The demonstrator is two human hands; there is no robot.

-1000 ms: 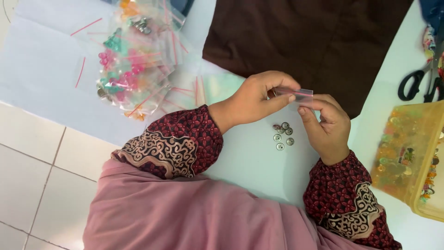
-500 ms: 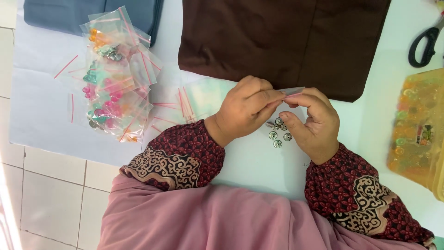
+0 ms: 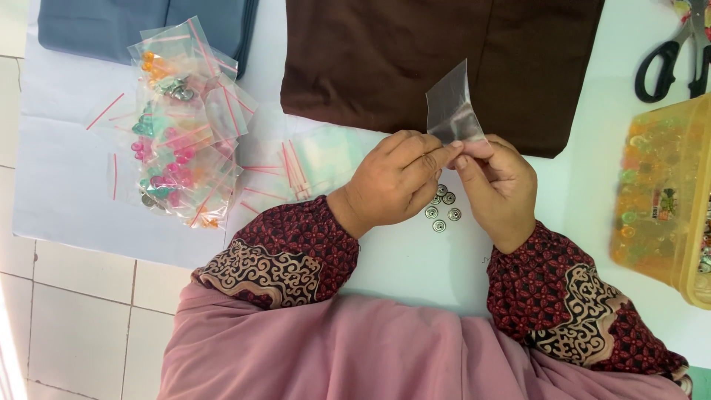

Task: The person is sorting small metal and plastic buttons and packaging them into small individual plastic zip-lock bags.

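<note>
Centrally, both hands pinch a small clear plastic bag (image 3: pixel 452 111), upright above the tabletop (image 3: pixel 415 259): left hand (image 3: pixel 396 181) and right hand (image 3: pixel 500 185) grip its lower edge. Metal snap buttons (image 3: pixel 443 207) lie just beneath; brown cloth (image 3: pixel 370 59) behind.

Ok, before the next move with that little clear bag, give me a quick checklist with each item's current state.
1. Small clear bag pinched by both hands: ok.
2. Left hand grip at the bag's lower edge: ok.
3. Right hand grip at the same edge: ok.
4. Bag mouth open: cannot tell.
5. Metal snap buttons lie loose on the white sheet under the hands: ok.
6. Bag empty: cannot tell.
</note>
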